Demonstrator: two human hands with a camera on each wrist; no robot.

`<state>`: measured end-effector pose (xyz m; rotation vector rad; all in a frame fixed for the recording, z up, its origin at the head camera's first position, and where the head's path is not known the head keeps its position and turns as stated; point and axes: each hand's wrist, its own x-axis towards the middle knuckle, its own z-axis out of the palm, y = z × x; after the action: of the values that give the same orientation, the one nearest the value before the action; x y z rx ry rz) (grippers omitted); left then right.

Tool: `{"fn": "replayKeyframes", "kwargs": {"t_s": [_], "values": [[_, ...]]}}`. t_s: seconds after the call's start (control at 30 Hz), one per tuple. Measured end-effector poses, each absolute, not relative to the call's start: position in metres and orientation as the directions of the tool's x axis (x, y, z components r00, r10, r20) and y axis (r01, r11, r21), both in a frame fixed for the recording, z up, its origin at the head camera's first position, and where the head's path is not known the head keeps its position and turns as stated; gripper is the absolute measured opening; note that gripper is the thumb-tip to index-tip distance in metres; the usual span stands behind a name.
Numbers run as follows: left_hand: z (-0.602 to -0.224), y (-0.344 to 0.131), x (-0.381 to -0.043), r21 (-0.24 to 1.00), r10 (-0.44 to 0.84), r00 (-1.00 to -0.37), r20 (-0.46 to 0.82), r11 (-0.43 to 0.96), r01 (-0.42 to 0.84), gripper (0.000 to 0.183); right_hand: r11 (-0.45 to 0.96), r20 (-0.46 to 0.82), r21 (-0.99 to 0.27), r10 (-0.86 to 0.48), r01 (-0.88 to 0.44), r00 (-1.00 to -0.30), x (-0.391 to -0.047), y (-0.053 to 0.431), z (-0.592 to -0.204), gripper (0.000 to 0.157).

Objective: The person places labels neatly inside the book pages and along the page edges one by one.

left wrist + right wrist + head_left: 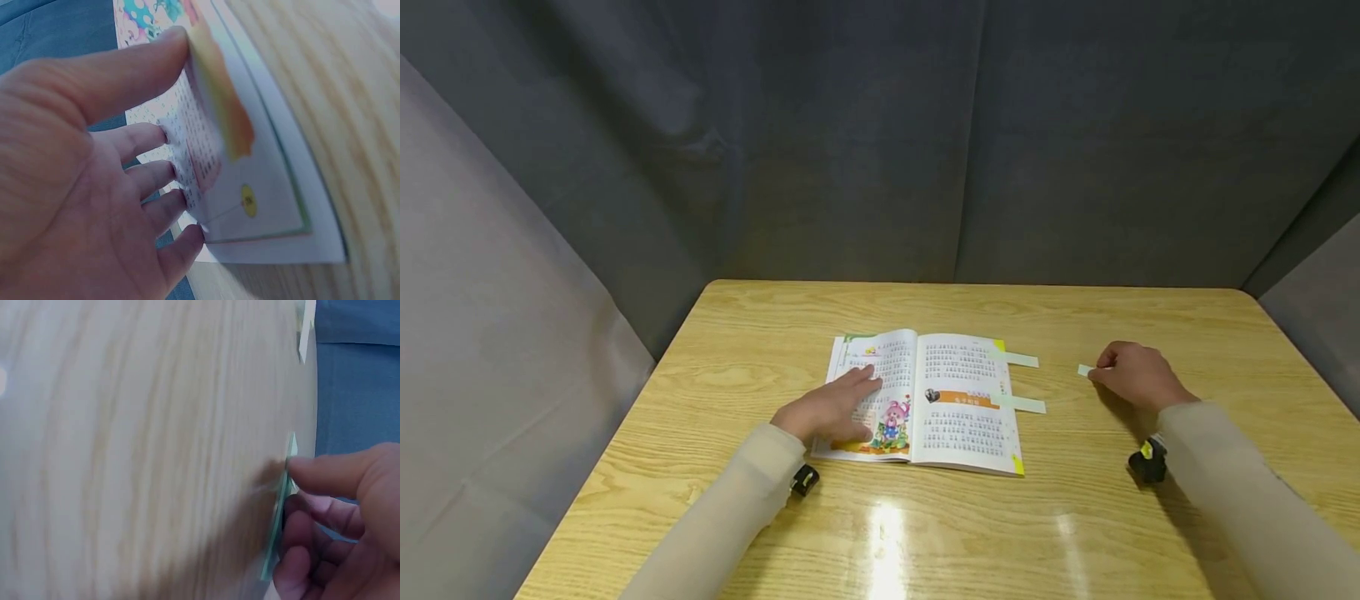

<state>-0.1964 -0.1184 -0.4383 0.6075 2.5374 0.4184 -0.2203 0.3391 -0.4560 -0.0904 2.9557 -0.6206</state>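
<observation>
An open book (958, 437) with printed text and coloured pictures lies on the table. My left hand (835, 407) rests on its left page, fingers spread; in the left wrist view the fingertips touch the page (269, 206) and the thumb lies over a picture. Two pale green sticky notes, an upper one (1022, 361) and a lower one (1028, 405), stick out past the right page's edge. To the right of the book, my right hand (1138, 375) pinches a narrow pale green sticky note pad (275, 531) between thumb and fingers, low over the table.
The wooden table (760, 533) stretches out around the book. Dark grey cloth (850, 150) hangs behind its far edge, and lighter cloth (490, 375) hangs at the left. A small black device (1147, 461) is worn at the right wrist.
</observation>
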Motion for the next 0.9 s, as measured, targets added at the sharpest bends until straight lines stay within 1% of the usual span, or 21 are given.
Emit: {"fn": "replayKeyframes", "kwargs": {"t_s": [0.23,0.37,0.9], "values": [[-0.4388,-0.1180,-0.1959,0.387,0.488,-0.778,-0.395,0.857,0.341,0.080,0.886,-0.082,-0.464,-0.075,-0.028,-0.994,-0.2218,0.3414,-0.4575,0.025],[-0.4383,-0.1178,-0.1952,0.385,0.480,-0.781,-0.399,0.861,0.333,0.081,0.867,-0.102,-0.499,-0.067,-0.008,-0.992,-0.2229,0.3443,-0.4571,0.025],[-0.4363,-0.1177,-0.1942,0.391,0.491,-0.785,-0.379,0.853,0.345,0.079,0.852,-0.140,-0.520,-0.021,0.055,-0.990,-0.2201,0.3437,-0.4548,0.021]]}}
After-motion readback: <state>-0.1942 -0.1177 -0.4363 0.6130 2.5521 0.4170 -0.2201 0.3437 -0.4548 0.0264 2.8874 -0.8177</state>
